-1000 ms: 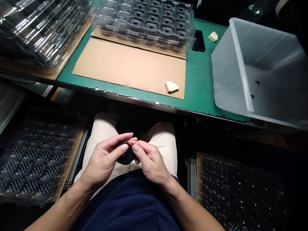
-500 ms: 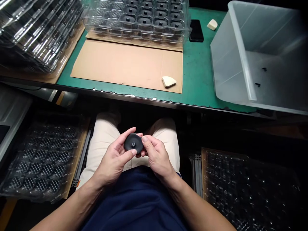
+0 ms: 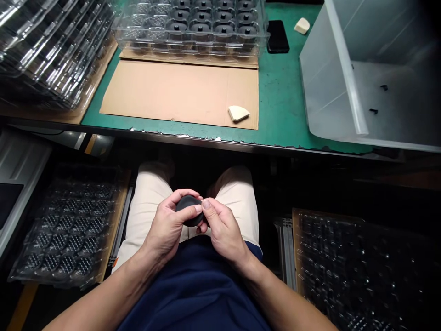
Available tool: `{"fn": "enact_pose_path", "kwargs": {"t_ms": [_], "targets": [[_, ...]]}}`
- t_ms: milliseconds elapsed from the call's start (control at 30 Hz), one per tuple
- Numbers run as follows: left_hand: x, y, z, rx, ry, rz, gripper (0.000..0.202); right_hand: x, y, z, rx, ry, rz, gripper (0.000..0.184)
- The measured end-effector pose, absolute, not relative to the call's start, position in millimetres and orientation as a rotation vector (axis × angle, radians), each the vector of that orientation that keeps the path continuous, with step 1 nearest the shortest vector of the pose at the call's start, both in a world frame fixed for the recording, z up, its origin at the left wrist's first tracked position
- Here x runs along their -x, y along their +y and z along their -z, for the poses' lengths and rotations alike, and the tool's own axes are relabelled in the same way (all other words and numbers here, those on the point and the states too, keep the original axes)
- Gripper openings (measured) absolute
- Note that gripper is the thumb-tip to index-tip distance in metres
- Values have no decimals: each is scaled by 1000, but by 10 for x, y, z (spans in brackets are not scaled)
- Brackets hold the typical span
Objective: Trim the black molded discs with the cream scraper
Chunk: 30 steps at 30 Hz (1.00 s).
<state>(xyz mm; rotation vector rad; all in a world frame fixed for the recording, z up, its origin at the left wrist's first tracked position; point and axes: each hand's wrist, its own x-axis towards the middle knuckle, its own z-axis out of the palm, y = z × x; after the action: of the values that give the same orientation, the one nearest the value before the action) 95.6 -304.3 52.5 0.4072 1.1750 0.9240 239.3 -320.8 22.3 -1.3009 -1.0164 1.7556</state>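
Observation:
A black round disc-shaped part [image 3: 186, 202] is held low over my lap, between both hands. My left hand [image 3: 168, 219] is closed around it, fingers along the far edge and thumb lying across its face. My right hand [image 3: 222, 225] pinches at its right edge, thumb tip close to the left thumb tip. Whether a small piece is between the right fingertips is hidden. The thumb covers the middle of the disc.
On the green table [image 3: 279, 101] lie cardboard [image 3: 165, 92], a cream wedge [image 3: 238, 113], another cream piece [image 3: 302, 25] and a phone [image 3: 277, 37]. A clear tray of black round parts [image 3: 200, 27], stacked trays [image 3: 51, 50] and a translucent bin [image 3: 325, 87] stand there. More trays [image 3: 65, 225] flank my legs.
The disc has tilted, and its central stub is now out of sight. My left thumb has moved up across its face to meet the right thumb at the right edge. The view has shifted slightly.

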Motion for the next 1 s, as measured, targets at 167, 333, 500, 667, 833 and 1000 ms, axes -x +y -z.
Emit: {"fn": "enact_pose_path", "kwargs": {"t_ms": [167, 333, 500, 667, 833, 1000], "targets": [[-898, -2972, -511, -313, 1252, -862, 16, -2409, -3234, -150, 1268, -952, -1810, 51], [-852, -2971, -547, -307, 1189, -812, 25, -2428, -3196, -142, 1162, -753, -1912, 50], [-760, -3102, -554, -540, 1007, -832, 57, -2466, -3111, -175, 1141, -715, -1874, 47], [-714, -3151, -548, -744, 1028, -830, 64, -2483, -3053, -185, 1225, -792, -1837, 49], [-719, -3169, -522, -912, 1141, -886, 63, -2427, -3064, -207, 1293, -884, -1771, 48], [-681, -3175, -507, -953, 1164, -944, 63, -2349, -3126, -259, 1045, -546, -1977, 34]]}}
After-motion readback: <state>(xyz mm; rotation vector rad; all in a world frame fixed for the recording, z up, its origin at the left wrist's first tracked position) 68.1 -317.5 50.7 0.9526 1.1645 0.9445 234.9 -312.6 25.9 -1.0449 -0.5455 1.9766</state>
